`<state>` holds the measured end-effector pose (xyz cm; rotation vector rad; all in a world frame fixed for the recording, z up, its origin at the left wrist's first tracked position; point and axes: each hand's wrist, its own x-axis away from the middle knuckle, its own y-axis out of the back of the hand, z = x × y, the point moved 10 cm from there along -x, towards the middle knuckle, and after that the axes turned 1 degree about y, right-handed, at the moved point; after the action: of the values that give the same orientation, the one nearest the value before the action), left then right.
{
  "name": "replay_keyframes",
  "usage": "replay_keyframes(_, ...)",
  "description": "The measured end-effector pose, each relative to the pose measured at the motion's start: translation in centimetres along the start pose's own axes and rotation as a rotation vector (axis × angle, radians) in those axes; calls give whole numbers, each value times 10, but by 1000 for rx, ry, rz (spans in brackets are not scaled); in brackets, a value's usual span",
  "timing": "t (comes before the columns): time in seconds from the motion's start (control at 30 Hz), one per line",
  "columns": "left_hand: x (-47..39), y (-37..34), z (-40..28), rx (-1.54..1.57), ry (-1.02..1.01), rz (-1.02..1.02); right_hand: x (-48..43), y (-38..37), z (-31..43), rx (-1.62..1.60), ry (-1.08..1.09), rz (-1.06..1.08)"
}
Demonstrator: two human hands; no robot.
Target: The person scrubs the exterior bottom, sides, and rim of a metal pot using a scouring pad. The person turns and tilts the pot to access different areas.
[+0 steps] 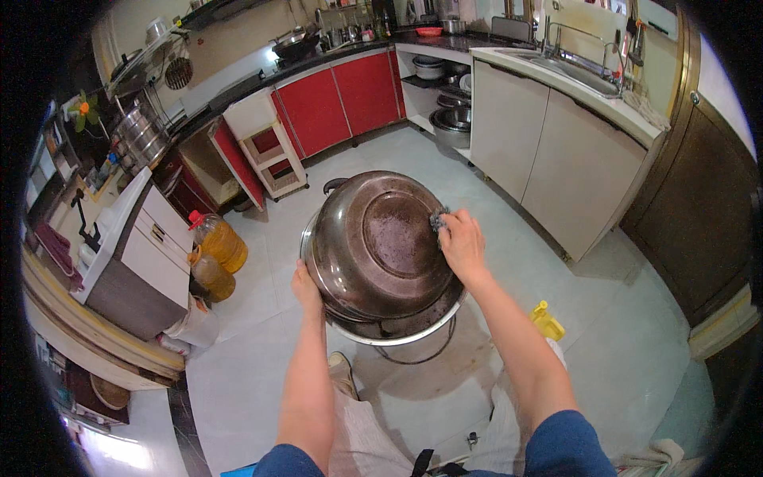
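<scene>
An upturned metal pot [346,256] with a dark, stained base rests over a wide metal basin [393,340] in front of me. One black side handle [335,185] of the pot sticks out at its far left. My left hand [307,292] grips the pot's left rim, its thumb up along the side and its other fingers hidden below. Pinched in my right hand [464,241] is a grey steel wool scourer [439,219], pressed to the right side of the pot near the base ring.
Two plastic jugs of yellow liquid [223,244] stand left by a white cabinet [155,238]. A yellow plastic object [546,322] lies on the floor at right. A white wheeled rack [274,155] and an ajar red cabinet door [238,164] are beyond. A sink counter [632,113] stands back right.
</scene>
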<state>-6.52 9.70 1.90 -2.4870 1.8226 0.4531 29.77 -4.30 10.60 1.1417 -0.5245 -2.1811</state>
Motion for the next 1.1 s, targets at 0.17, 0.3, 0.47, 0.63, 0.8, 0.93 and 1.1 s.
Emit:
replay_keyframes(0.17, -10, -9, 8, 7, -26, 63, -35, 5, 49, -52, 116, -63)
replay_keyframes(0.3, -7, -8, 0, -32, -107, 32, -47, -5, 116, -49, 374, -55)
replay_keyframes(0.47, -4, -11, 3, 55, -89, 23, -68, -6, 80, 45, 188, -63)
replay_keyframes(0.63, -8, -9, 14, 20, -78, 35, -72, -5, 84, -117, 168, -29)
replay_keyframes(0.8, -37, -21, 40, 327, 116, 101, -76, -9, 49, -7, 56, 63)
replay_keyframes(0.93, -33, -48, 7, 503, 295, 305, -81, -6, 42, 64, 7, 54)
replay_keyframes(1.1, -52, -35, 31, 209, 197, 164, -81, -16, 104, -90, 248, 47)
